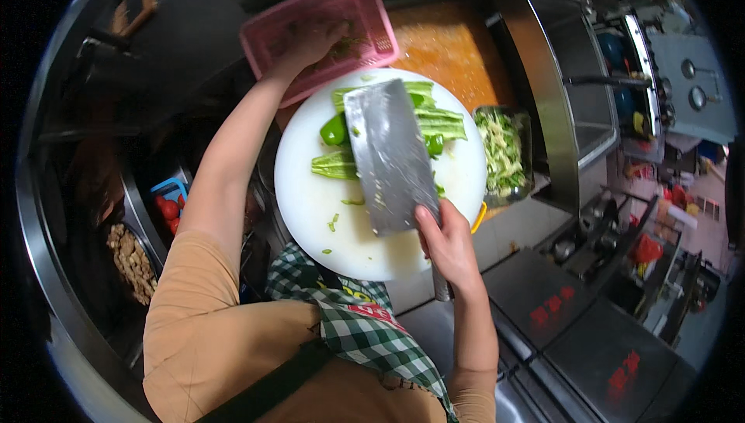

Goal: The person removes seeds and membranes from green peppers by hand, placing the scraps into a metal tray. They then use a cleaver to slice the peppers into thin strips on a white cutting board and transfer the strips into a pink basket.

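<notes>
The left arm [220,178] stretches far forward, nearly straight, its bare forearm [254,119] slanting up and inward; the left hand [327,33] bends rightward at the wrist [285,71] and is too dim to show how tightly it curls. The right forearm [475,330] rises steeply from below, well apart from the left; the right hand [452,251] leans inward, closed in a grip, its thumb [425,220] extended forward

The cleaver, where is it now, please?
At the head view's centre, the cleaver is in the right hand, over green peppers on the white board.
</notes>
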Demonstrator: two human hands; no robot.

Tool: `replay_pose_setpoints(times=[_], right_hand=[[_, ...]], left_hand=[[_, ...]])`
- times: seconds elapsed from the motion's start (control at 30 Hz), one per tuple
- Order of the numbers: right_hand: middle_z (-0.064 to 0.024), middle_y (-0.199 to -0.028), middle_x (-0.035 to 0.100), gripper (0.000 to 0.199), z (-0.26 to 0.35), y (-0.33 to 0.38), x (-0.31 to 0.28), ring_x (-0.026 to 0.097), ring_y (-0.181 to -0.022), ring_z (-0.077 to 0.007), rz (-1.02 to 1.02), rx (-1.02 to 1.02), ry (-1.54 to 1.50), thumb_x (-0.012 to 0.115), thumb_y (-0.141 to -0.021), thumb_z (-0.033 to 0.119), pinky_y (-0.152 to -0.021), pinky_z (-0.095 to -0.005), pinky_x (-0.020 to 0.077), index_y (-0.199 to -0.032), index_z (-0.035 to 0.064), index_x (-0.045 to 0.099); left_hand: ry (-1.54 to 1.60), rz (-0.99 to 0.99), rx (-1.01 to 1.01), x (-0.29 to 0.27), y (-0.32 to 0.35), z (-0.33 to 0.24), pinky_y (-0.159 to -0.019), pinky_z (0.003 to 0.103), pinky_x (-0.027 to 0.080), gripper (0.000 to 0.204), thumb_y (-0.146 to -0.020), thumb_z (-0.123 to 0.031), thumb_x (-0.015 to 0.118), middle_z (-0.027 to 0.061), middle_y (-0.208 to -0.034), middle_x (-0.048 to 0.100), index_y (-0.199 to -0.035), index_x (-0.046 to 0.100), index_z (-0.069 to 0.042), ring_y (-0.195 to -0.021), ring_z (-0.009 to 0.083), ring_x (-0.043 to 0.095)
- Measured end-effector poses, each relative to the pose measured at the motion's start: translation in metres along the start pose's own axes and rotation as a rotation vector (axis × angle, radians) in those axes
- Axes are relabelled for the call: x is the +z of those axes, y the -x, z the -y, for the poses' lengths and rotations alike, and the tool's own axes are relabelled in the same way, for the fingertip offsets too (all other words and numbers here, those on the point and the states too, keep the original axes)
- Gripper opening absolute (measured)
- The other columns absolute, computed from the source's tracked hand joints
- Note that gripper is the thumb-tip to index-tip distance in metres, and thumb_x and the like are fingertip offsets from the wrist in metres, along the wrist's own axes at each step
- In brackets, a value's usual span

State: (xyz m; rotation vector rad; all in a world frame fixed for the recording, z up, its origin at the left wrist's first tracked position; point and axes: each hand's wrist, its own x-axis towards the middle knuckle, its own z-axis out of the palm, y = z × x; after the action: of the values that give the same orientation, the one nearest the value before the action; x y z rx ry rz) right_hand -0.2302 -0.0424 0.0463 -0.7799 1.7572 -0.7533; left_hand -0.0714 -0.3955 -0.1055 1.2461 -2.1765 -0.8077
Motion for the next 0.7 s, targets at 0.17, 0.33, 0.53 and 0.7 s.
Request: replay_pose_setpoints(times=[0.17, 0.33, 0.53, 0.7], right_hand=[[-0.0006, -0.055, 0.051, 0.019, -0.114, 0.081, -0.019, 0.045, -0.047, -0.0072, -0.573, 0.081, 0.009, 0.057, -0.091, 0.016, -0.042, -0.0251, 0.0349, -0.084, -0.0009, 0.054], [-0.0153, -0.062, 0.058, 0.017, -0.147, 0.107, -0.014, 0.058, -0.051, -0.0234, -0.810, 0.091, 0.373, 0.056, -0.091, 0.015, -0.048, -0.0337, 0.0421, -0.083, -0.0001, 0.054], [-0.0151, -0.072, 0.058, 0.008, -0.138, 0.084, -0.005, 0.058, -0.063, -0.0362, -0.848, -0.133, 0.774, 0.058, -0.088, 0.015, -0.052, -0.0461, 0.0450, -0.087, 0.0087, 0.054], [-0.0126, -0.069, 0.054, 0.008, -0.153, 0.079, -0.006, 0.058, -0.060, -0.0345, -0.754, -0.242, 0.877, 0.059, -0.086, 0.017, -0.051, -0.0462, 0.0461, -0.087, 0.0119, 0.053]], left_hand=[[0.169, -0.358, 0.316, 0.001, 0.087, -0.080, -0.073, 0.038, 0.044, 0.020, -0.090, -0.016, 0.052, 0.0171, -0.088, 0.059, -0.092, 0.061, 0.001, -0.080, 0.0296, 0.057], [0.287, 0.270, 0.276, 0.019, 0.239, -0.113, -0.073, 0.039, 0.048, 0.013, -0.086, -0.011, 0.055, 0.0162, -0.085, 0.061, -0.086, 0.060, 0.001, -0.079, 0.0285, 0.059], [0.103, 0.155, 0.291, 0.057, 0.262, -0.141, -0.097, 0.043, 0.039, 0.024, -0.086, -0.011, 0.053, 0.0227, -0.118, 0.054, -0.107, 0.056, 0.001, -0.113, 0.0385, 0.049], [0.109, 0.161, 0.394, 0.093, 0.238, -0.152, -0.093, 0.044, 0.040, 0.036, -0.084, -0.007, 0.050, 0.0179, -0.106, 0.055, -0.119, 0.048, -0.003, -0.103, 0.0360, 0.051]])
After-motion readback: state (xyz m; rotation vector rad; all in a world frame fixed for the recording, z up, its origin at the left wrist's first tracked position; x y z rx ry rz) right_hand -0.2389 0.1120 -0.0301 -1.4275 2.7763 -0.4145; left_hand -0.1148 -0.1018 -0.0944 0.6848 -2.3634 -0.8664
